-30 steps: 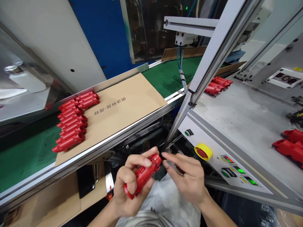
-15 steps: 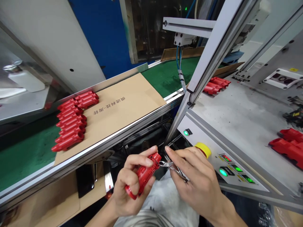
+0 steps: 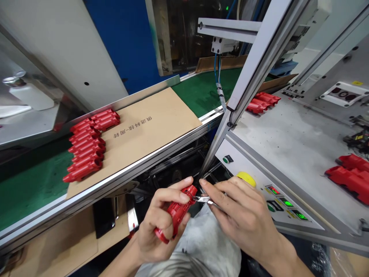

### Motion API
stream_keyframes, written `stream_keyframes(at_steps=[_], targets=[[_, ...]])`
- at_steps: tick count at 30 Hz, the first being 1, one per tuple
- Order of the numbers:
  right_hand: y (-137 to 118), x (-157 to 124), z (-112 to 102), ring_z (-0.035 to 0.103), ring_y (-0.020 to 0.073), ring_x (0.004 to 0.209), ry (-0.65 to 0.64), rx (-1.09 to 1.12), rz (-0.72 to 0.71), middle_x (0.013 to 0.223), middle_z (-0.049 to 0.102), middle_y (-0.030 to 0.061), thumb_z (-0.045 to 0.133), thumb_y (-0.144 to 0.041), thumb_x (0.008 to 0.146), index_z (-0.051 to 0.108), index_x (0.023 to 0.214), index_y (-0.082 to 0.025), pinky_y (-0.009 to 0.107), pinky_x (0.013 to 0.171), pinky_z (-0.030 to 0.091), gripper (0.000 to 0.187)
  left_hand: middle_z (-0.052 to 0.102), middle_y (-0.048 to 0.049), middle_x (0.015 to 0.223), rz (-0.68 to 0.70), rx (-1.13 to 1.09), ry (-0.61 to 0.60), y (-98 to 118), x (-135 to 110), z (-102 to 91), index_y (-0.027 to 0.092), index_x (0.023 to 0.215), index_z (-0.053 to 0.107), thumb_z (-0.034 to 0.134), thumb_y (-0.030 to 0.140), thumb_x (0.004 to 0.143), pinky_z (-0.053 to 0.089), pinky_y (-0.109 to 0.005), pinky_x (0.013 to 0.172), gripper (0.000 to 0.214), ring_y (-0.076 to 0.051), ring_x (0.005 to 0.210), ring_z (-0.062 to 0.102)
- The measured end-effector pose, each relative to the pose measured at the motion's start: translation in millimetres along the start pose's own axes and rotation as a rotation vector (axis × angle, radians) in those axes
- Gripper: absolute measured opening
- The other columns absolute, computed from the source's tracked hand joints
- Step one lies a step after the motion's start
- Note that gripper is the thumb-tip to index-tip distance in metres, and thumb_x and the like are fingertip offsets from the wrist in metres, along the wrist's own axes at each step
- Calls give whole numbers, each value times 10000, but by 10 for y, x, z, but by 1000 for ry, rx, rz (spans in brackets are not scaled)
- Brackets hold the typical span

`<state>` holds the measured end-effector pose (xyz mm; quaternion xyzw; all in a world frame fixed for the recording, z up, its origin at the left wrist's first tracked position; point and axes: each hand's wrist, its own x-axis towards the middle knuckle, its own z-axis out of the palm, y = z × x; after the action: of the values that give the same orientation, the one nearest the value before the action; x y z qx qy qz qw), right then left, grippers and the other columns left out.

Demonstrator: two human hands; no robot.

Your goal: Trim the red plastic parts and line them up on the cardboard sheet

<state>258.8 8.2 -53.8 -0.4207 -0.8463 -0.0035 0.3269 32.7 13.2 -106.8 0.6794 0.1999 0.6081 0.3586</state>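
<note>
In my left hand (image 3: 161, 219) a red plastic molded part (image 3: 179, 211) is gripped, tilted with its narrower end up and to the right. A ring-shaped end of it shows below my fingers. My right hand (image 3: 242, 215) is closed round small metal nippers (image 3: 203, 199). Their jaw tips meet the red part near its upper end, close to my left thumb. Most of the nippers' handles are hidden by my right fingers. Both hands are in front of my lap, below the conveyor's edge.
Several red parts (image 3: 86, 148) lie in a row on a cardboard sheet (image 3: 161, 115) over a green conveyor (image 3: 198, 98). To the right, a metal post (image 3: 230, 111) rises beside a machine table (image 3: 294, 134) with more red parts. A yellow button guard (image 3: 246, 179) sits on the control panel near my right hand.
The nippers' handles have come closer together under my right fingers, and the hands have shifted only slightly. The green lights on the panel switches have gone dim.
</note>
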Motion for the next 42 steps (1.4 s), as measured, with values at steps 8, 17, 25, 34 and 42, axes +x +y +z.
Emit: stream_keyframes(at_steps=[8, 17, 25, 34, 42], targets=[[22, 26, -7, 591, 196, 817, 22, -41, -55, 931, 758, 45, 715, -57, 1000, 678, 1422, -127, 375, 748, 543, 430, 655, 12, 1260, -28, 4, 12, 22, 5, 11, 193, 745, 392, 554, -222, 849, 598, -414, 1233, 457, -259, 1473, 643], [140, -56, 122, 592, 183, 747, 99, -79, -142, 886, 791, 38, 768, -18, 938, 710, 1400, -118, 366, 681, 471, 477, 631, -16, 1270, -37, -3, -29, -14, -15, -22, 197, 819, 430, 560, -224, 850, 593, -437, 1238, 441, -306, 1477, 637], [336, -172, 379, 569, 118, 609, 115, 1005, 727, 736, 694, -1, 666, -494, 1068, 835, 1254, -279, 254, 563, 475, 331, 589, -47, 1299, -103, -109, -31, -32, -60, -56, 211, 906, 447, 563, -179, 914, 545, -491, 1277, 406, -351, 1521, 591], [324, -413, 470, 739, 180, 844, -132, 611, 574, 983, 794, 47, 724, -420, 1034, 809, 1314, -278, 313, 755, 621, 325, 498, -40, 1208, -332, -211, 108, -36, 35, -239, 282, 1168, 448, 667, 0, 1000, 547, -590, 1228, 395, -412, 1471, 636], [133, -41, 250, 681, 194, 874, 94, 299, 42, 1031, 786, 63, 671, -23, 980, 683, 1458, -197, 374, 779, 585, 508, 474, -56, 1201, -266, -184, 18, 114, 60, -204, 254, 1098, 441, 593, -85, 986, 544, -513, 1259, 389, -379, 1515, 595]])
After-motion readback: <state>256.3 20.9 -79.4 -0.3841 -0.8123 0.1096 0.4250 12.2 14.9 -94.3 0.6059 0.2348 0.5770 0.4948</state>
